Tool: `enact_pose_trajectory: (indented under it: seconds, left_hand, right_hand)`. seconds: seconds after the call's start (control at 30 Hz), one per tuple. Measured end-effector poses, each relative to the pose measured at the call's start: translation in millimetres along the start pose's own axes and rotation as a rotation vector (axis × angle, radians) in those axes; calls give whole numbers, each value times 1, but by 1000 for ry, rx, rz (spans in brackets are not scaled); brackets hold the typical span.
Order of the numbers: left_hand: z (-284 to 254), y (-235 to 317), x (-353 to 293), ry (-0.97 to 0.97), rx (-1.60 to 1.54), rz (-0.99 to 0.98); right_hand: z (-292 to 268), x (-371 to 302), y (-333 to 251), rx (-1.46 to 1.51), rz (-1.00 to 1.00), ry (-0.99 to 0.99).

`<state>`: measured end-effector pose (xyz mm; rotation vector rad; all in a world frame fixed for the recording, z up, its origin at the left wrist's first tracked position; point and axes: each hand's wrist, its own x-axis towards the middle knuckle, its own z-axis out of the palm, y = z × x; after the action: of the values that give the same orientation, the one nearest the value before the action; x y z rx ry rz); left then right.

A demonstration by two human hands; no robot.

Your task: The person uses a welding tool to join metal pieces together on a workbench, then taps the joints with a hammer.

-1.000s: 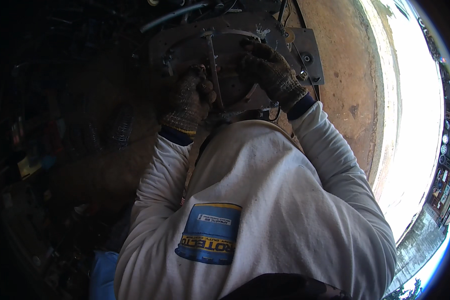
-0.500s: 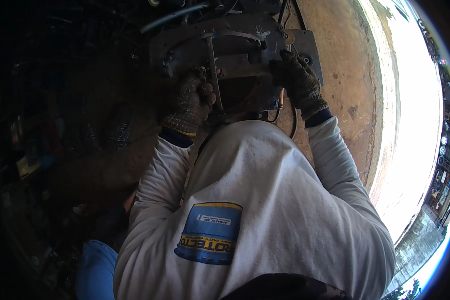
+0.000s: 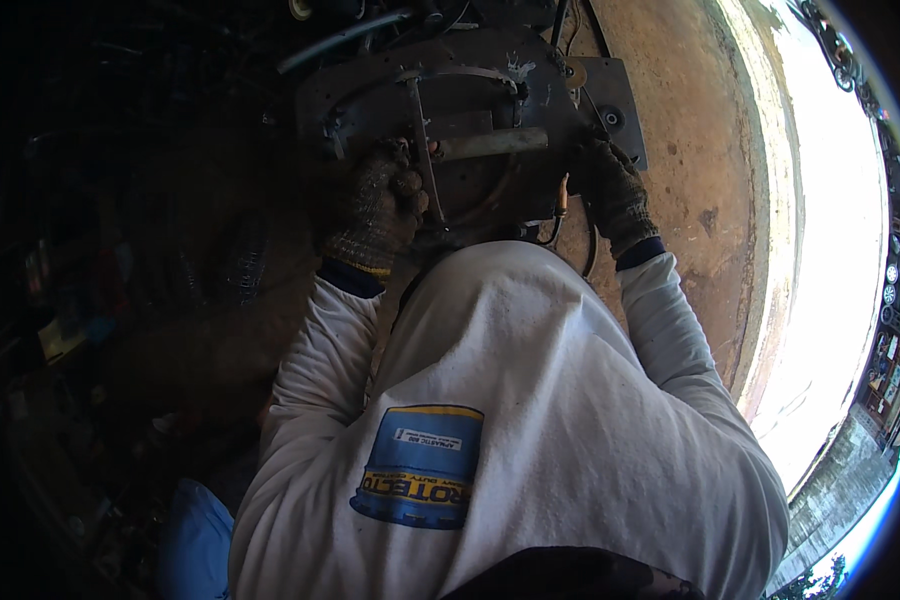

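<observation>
My left hand [image 3: 375, 205], in a dark knit glove, is closed beside a thin metal bar [image 3: 422, 140] that crosses a dark metal plate [image 3: 370, 100]. What its fingers hold is hidden. From that bar a grey metal tube [image 3: 495, 143] runs to the right across the plate. My right hand [image 3: 613, 190], gloved too, is at the plate's right side, apart from the tube's right end. Its fingers look curled, but shadow hides what they grip. A curved metal strip [image 3: 460, 70] arches over the upper part of the plate.
A copper-coloured fitting [image 3: 562, 195] on a black cable hangs just left of my right hand. A flat plate with a round hole [image 3: 612, 118] lies beyond it. Brown floor [image 3: 685, 180] stretches to the right. Blue cloth [image 3: 195, 545] shows at the lower left.
My right hand has moved down and slightly right, off the right end of the tube, which now shows fully. The left hand stays by the bar.
</observation>
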<state>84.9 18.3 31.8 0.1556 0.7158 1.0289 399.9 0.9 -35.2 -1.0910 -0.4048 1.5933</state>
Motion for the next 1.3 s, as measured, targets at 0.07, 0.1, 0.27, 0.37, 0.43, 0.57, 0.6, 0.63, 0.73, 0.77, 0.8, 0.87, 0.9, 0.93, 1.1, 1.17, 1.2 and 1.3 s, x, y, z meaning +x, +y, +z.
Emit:
enact_pose_trajectory:
  seconds: [0.07,0.1,0.27,0.37,0.43,0.57,0.6,0.63,0.73,0.77,0.8,0.87,0.9,0.93,1.1,1.17,1.2,1.3]
  left_hand:
    - [1,1,0,-8,4,-6]
    - [3,1,0,-1,14,-2]
    - [-8,1,3,-36,-65,-40]
    - [-1,0,1,19,5,-32]
    - [0,-1,-1,21,-16,-33]
    - [-3,-2,1,14,-11,-19]
    - [-2,-2,1,18,0,-8]
    - [0,-2,0,22,11,4]
    - [3,0,0,29,12,-4]
    - [4,0,0,33,20,2]
    - [4,-1,1,37,28,8]
    - [4,-1,1,44,30,9]
    - [5,-1,1,47,23,4]
    - [4,-1,1,49,17,-1]
    - [-11,-3,6,-6,21,8]
    - [-11,-3,7,15,2,-3]
    - [-6,-2,6,45,-17,-20]
    - [-7,1,8,69,26,-89]
  right_hand:
    - [-2,3,4,33,-13,10]
    - [-4,4,6,26,-7,30]
    - [-5,3,8,39,-2,20]
    - [1,-1,6,49,-12,62]
    - [3,-2,6,31,-19,97]
    - [-3,-2,5,-92,-21,145]
    - [-4,-2,6,-116,-35,166]
    - [-4,-2,6,-141,-50,186]
    - [-10,-6,9,-187,-45,245]
    - [-12,-6,11,-197,-36,263]
    - [-15,-6,15,-201,-47,271]
    - [-16,-5,21,-209,-69,285]
    - [-15,-6,22,-219,-45,305]
    - [-13,-7,24,-228,-22,325]
    - [-32,-12,36,-337,75,321]
    - [-42,-15,40,-370,133,328]
    - [-47,-18,43,-386,159,344]
    - [-66,-24,56,-415,233,372]
